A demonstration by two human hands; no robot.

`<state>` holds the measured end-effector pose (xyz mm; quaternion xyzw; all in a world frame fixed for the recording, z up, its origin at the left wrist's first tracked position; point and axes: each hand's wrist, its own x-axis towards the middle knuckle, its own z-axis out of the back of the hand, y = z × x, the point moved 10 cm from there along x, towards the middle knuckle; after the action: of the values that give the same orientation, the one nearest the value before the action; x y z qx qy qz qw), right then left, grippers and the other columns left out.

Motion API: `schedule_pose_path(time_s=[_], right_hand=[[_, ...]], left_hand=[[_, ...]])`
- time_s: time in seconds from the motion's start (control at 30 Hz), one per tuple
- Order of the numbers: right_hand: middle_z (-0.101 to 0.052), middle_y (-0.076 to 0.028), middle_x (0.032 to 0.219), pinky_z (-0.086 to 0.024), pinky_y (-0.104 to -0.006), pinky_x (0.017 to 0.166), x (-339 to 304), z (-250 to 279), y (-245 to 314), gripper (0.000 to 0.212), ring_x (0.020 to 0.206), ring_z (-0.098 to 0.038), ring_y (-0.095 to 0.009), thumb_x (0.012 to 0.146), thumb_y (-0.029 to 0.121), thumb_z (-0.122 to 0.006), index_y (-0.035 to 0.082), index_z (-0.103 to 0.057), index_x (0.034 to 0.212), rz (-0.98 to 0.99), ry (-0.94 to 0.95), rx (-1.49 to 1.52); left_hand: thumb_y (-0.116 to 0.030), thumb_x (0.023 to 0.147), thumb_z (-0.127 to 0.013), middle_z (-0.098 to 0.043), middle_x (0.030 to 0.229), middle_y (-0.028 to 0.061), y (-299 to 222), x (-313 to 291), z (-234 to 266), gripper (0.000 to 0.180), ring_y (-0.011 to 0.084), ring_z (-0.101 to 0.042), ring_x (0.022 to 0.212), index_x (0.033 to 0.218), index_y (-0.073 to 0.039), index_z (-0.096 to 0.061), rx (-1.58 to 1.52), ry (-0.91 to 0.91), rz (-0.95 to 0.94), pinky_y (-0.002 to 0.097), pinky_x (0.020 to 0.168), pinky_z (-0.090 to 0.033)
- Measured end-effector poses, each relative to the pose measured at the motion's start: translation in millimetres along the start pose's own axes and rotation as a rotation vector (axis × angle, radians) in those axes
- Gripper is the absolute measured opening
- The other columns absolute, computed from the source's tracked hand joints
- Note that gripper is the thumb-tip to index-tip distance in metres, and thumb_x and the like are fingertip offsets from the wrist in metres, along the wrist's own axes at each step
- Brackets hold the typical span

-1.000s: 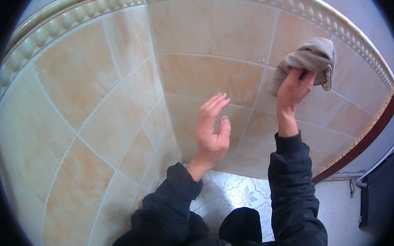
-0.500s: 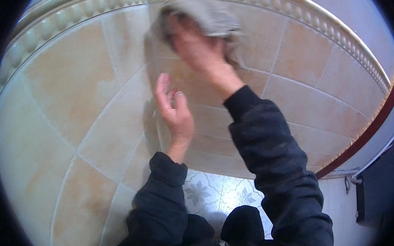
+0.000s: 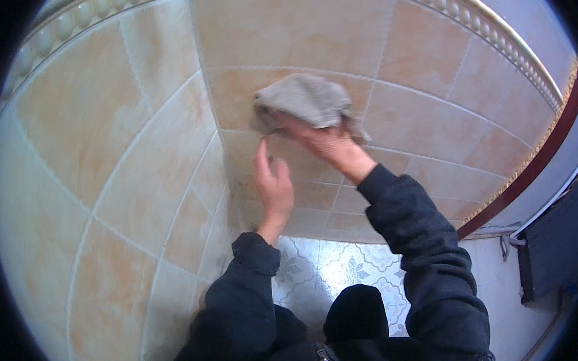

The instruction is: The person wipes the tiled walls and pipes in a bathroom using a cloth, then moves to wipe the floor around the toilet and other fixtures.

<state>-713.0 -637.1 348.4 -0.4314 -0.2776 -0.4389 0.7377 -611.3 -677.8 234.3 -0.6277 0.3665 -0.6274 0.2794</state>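
A greyish cloth (image 3: pixel 307 100) lies against the tiled wall (image 3: pixel 442 117), just right of the inner corner. My right hand (image 3: pixel 323 143) grips it from below, its fingers partly covered by the folds. The hand and cloth are slightly blurred. Below and to the left, my left hand (image 3: pixel 275 191) is raised with thumb and fingers apart and nothing in it. Its fingertips come close to the cloth's lower left edge; whether they touch it I cannot tell.
Beige tiles also cover the left wall (image 3: pixel 126 189), meeting the other in a corner. A beaded trim (image 3: pixel 463 5) runs along the top. At the right are a dark red edge strip (image 3: pixel 530 168) and a dark panel (image 3: pixel 557 245). Patterned floor tiles (image 3: pixel 332 263) show below.
My right hand has moved the cloth down the wall from near the beaded trim. My left hand has shifted slightly right and down. The view has moved a little as well.
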Motion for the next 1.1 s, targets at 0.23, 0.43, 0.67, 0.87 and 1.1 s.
schedule_pose_path(time_s=[0.23, 0.43, 0.67, 0.87, 1.1], right_hand=[[-0.058, -0.016, 0.125, -0.049, -0.0461, 0.092, 29, 100, -77, 0.053, 0.112, -0.058, -0.037, 0.092, 0.027, -0.063, 0.020, -0.050, 0.143, -0.427, -0.282, -0.238], [-0.058, -0.010, 0.124, -0.048, -0.0490, 0.091, 48, 11, -11, 0.058, 0.115, -0.056, -0.033, 0.088, 0.025, -0.065, 0.023, -0.049, 0.144, -0.302, -0.139, -0.388], [-0.052, -0.011, 0.140, -0.037, -0.0490, 0.108, -36, -135, 95, 0.054, 0.130, -0.048, -0.035, 0.088, 0.022, -0.062, 0.019, -0.053, 0.140, -0.116, 0.111, 0.022], [-0.057, -0.012, 0.136, -0.040, -0.0462, 0.106, -121, -204, 145, 0.048, 0.127, -0.052, -0.036, 0.087, 0.025, -0.063, 0.020, -0.058, 0.135, -0.205, 0.218, 0.254], [-0.060, -0.014, 0.130, -0.045, -0.0454, 0.100, -177, -231, 176, 0.052, 0.118, -0.056, -0.038, 0.080, 0.016, -0.064, 0.018, -0.059, 0.132, -0.229, 0.230, 0.589]], left_hand=[[0.000, 0.090, -0.052, -0.054, 0.136, 0.0176, 39, -37, -23, 0.050, 0.0284, -0.053, 0.126, 0.139, -0.001, -0.046, -0.130, -0.103, 0.196, 0.0388, 0.105, -0.042], [0.002, 0.092, -0.049, -0.064, 0.114, 0.0130, 128, -72, -11, 0.037, 0.0233, -0.062, 0.105, 0.129, 0.000, -0.053, -0.137, -0.180, 0.438, 0.0360, 0.094, -0.049], [-0.003, 0.093, -0.046, -0.064, 0.098, 0.0096, 240, -129, 57, 0.024, 0.0176, -0.062, 0.080, 0.114, -0.001, -0.059, -0.235, -0.340, 0.902, 0.0306, 0.067, -0.050], [-0.013, 0.097, -0.048, -0.065, 0.096, 0.0098, 293, -215, 88, 0.024, 0.0216, -0.065, 0.080, 0.118, -0.005, -0.058, -0.078, -0.179, 1.324, 0.0330, 0.068, -0.052], [-0.017, 0.095, -0.053, -0.064, 0.077, 0.0036, 312, -278, 107, 0.011, 0.0156, -0.061, 0.062, 0.098, -0.012, -0.062, -0.163, -0.116, 1.431, 0.0299, 0.054, -0.045]])
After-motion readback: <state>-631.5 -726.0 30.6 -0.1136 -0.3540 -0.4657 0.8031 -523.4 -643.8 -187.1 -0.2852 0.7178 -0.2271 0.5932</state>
